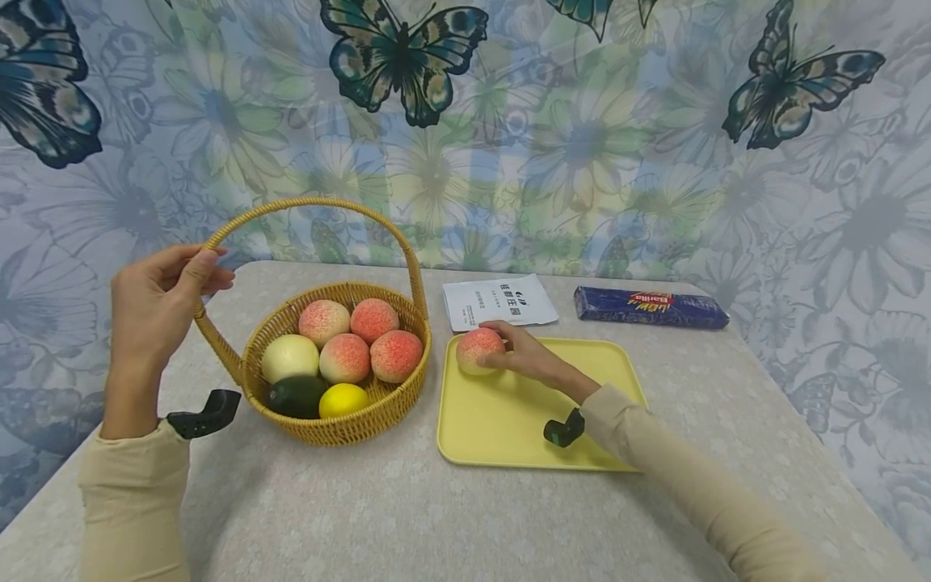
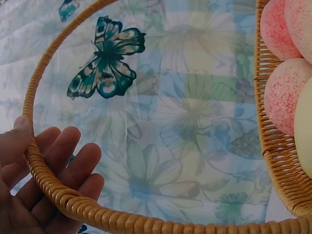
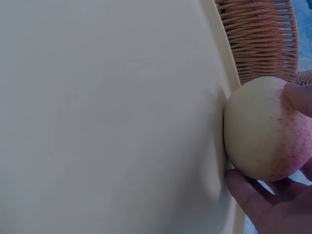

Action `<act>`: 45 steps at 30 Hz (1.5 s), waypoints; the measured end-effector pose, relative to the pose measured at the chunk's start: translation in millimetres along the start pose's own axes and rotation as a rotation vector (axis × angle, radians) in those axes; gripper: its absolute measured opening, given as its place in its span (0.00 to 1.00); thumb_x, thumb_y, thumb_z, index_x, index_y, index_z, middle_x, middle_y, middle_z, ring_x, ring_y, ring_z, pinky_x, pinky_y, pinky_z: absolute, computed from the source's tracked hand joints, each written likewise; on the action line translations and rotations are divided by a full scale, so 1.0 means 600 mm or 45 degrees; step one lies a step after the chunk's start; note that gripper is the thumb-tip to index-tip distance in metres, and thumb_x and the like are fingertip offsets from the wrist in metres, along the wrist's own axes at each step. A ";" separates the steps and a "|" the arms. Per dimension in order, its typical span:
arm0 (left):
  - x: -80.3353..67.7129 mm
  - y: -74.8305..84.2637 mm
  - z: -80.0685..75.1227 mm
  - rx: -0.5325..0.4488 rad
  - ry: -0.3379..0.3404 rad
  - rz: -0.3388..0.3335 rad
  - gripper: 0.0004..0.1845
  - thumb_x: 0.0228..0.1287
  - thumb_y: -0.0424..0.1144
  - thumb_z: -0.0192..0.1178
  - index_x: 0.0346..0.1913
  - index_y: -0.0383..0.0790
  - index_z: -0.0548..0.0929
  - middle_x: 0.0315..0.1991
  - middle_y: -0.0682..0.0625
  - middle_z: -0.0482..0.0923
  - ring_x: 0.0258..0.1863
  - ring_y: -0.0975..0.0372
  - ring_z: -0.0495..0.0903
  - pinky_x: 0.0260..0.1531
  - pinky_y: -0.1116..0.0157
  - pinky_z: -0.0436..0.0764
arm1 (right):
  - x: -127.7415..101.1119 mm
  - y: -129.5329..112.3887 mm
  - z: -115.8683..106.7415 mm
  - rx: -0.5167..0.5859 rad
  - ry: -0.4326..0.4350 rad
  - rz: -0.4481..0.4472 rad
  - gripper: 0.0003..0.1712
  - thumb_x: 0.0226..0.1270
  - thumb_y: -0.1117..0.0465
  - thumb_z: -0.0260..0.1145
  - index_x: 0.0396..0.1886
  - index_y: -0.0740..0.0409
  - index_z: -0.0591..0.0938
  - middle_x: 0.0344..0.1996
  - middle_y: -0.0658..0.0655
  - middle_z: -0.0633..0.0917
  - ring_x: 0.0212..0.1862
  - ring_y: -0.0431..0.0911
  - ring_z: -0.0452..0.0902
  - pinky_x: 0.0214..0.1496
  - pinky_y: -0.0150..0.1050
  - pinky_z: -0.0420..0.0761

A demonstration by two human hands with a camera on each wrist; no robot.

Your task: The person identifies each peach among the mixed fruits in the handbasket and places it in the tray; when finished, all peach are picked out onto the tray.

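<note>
A woven wicker basket (image 1: 403, 380) stands left of centre on the table, filled with several peaches (image 1: 345, 358), a pale round fruit (image 1: 289, 356), a lemon (image 1: 343, 399) and a dark green fruit (image 1: 296, 395). My left hand (image 1: 163, 299) holds the left side of the basket handle (image 2: 78, 207), thumb on one side and fingers (image 2: 73, 161) behind it. My right hand (image 1: 520, 352) grips a peach (image 1: 476, 350) that rests at the far left corner of the yellow tray (image 1: 502, 424). The right wrist view shows the peach (image 3: 265, 129) against the tray rim (image 3: 219, 83).
A white printed packet (image 1: 498, 301) lies behind the tray. A dark blue pasta box (image 1: 650, 307) lies at the back right. A butterfly-and-flower cloth (image 1: 582, 137) hangs close behind the table. The table's right edge (image 1: 822, 453) runs diagonally near my right forearm.
</note>
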State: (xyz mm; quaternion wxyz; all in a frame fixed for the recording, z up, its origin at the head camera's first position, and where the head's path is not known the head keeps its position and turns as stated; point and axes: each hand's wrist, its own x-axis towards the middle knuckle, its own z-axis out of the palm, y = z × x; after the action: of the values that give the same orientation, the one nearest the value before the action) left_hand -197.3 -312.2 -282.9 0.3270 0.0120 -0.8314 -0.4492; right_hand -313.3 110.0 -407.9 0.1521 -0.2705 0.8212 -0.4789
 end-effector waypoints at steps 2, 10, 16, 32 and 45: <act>0.000 0.001 0.000 0.001 -0.003 0.000 0.19 0.68 0.48 0.57 0.52 0.39 0.84 0.26 0.66 0.82 0.29 0.76 0.82 0.28 0.81 0.75 | 0.000 -0.001 -0.001 0.019 -0.027 0.002 0.38 0.64 0.59 0.66 0.71 0.62 0.62 0.58 0.62 0.75 0.53 0.53 0.76 0.51 0.41 0.76; 0.000 0.004 -0.001 0.003 -0.007 -0.003 0.19 0.68 0.48 0.57 0.52 0.39 0.84 0.26 0.66 0.82 0.29 0.76 0.82 0.28 0.80 0.75 | -0.002 -0.002 -0.006 0.034 -0.094 0.012 0.39 0.65 0.59 0.66 0.72 0.61 0.60 0.57 0.61 0.75 0.53 0.51 0.75 0.50 0.40 0.75; -0.001 0.004 -0.002 0.004 -0.005 -0.007 0.19 0.68 0.48 0.57 0.52 0.38 0.83 0.26 0.64 0.82 0.30 0.75 0.82 0.30 0.81 0.75 | -0.001 0.000 -0.009 0.002 -0.133 0.008 0.41 0.65 0.59 0.66 0.73 0.60 0.58 0.58 0.61 0.74 0.56 0.54 0.73 0.55 0.45 0.73; -0.001 -0.004 0.002 0.034 0.013 0.016 0.19 0.69 0.46 0.57 0.51 0.34 0.83 0.25 0.71 0.80 0.28 0.78 0.81 0.25 0.80 0.74 | 0.003 -0.058 -0.043 -0.096 -0.131 -0.090 0.42 0.66 0.53 0.64 0.75 0.47 0.55 0.72 0.60 0.60 0.73 0.60 0.52 0.72 0.55 0.55; 0.000 -0.003 0.001 0.026 0.014 0.010 0.18 0.69 0.46 0.57 0.51 0.35 0.83 0.25 0.71 0.80 0.29 0.77 0.81 0.26 0.80 0.74 | 0.006 -0.131 -0.030 -0.232 -0.189 -0.294 0.48 0.60 0.40 0.67 0.75 0.46 0.57 0.71 0.54 0.62 0.70 0.53 0.61 0.68 0.53 0.65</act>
State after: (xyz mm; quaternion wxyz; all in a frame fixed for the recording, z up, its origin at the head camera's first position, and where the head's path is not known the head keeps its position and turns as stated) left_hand -198.4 -312.8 -284.3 0.3333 0.0147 -0.8342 -0.4392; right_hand -302.1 89.6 -330.7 0.1313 -0.4104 0.8112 -0.3953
